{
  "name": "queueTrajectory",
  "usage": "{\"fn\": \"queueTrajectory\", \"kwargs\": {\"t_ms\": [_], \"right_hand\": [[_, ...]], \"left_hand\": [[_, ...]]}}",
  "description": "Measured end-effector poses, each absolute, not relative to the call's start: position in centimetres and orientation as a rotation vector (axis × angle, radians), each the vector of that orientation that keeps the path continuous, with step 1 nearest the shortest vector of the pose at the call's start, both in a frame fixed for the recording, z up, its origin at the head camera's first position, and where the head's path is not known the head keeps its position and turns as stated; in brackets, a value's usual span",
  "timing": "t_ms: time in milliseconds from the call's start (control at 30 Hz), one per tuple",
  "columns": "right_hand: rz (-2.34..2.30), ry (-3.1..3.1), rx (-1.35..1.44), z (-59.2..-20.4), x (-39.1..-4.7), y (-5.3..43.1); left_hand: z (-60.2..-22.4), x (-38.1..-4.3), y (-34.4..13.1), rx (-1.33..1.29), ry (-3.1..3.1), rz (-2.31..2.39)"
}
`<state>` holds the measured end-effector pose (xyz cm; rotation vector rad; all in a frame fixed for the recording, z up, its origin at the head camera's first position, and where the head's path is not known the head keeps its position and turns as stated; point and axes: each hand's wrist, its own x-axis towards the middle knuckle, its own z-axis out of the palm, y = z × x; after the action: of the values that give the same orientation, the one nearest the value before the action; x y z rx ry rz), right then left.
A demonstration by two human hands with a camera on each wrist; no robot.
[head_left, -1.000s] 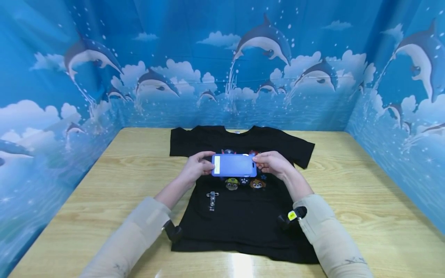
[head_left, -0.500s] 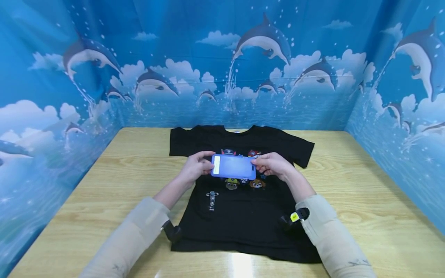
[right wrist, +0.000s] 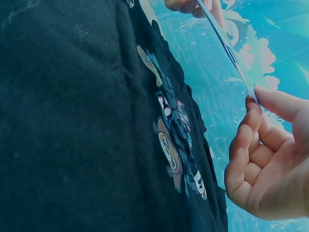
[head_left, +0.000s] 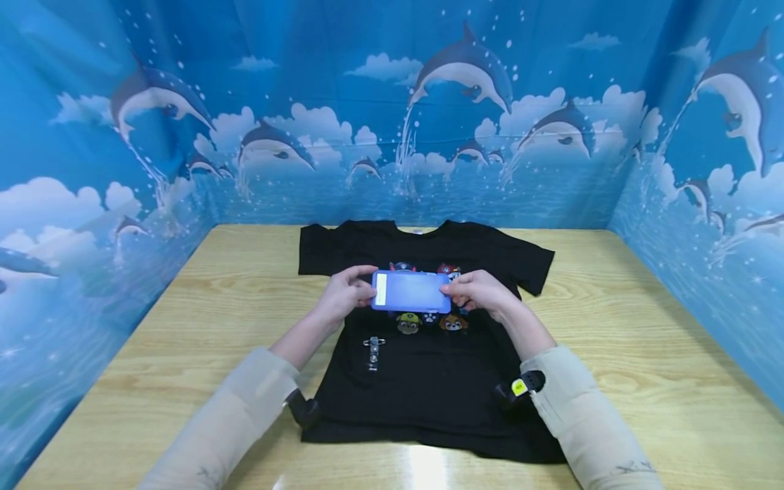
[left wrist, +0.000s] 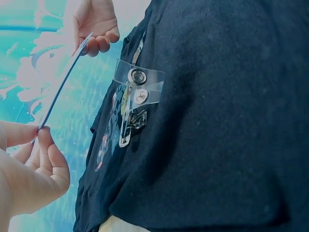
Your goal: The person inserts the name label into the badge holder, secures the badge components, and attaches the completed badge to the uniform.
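A flat blue card holder (head_left: 412, 291) with a pale strip near its left end is held level above the shirt. My left hand (head_left: 343, 294) pinches its left end between thumb and fingers. At the opposite end, my right hand (head_left: 484, 294) pinches it, thumb on the face turned to me. The left wrist view shows the card holder (left wrist: 63, 84) edge-on, thin and tilted. Below and to the left, a clear badge strap (head_left: 374, 354) with metal snaps and a pin lies on the black T-shirt (head_left: 422, 401).
The T-shirt is spread flat on a wooden table (head_left: 202, 320), neck toward the back, with cartoon dog faces (head_left: 453, 322) printed on its chest. A dolphin-print curtain (head_left: 392, 184) encloses the back and both sides. A small wrist camera (head_left: 304, 408) hangs at the left cuff.
My right thumb has moved slightly down and left along the card holder's right end. The holder's right end dipped a little and came level again. My left hand has stayed nearly still.
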<state>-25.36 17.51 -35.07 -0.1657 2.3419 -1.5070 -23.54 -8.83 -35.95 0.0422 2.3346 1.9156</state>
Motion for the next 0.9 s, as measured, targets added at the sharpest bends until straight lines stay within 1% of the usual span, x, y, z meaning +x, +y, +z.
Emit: {"fn": "queueTrajectory", "kwargs": {"t_ms": [500,700,900], "right_hand": [[-1.389,2.470,-0.197,-34.84,-25.07,17.49],[-1.393,2.489,-0.223,-34.58,-25.14,17.46],[-1.485,2.403,-0.173,-34.39,-25.09,17.59]], "left_hand": [[-36.05,-23.29,-8.55,0.003,2.316,1.915],[-36.09,-23.05,-8.39,-0.009,2.289,1.923],[-35.82,-23.05,-8.08,-0.038,2.276,1.915]]}}
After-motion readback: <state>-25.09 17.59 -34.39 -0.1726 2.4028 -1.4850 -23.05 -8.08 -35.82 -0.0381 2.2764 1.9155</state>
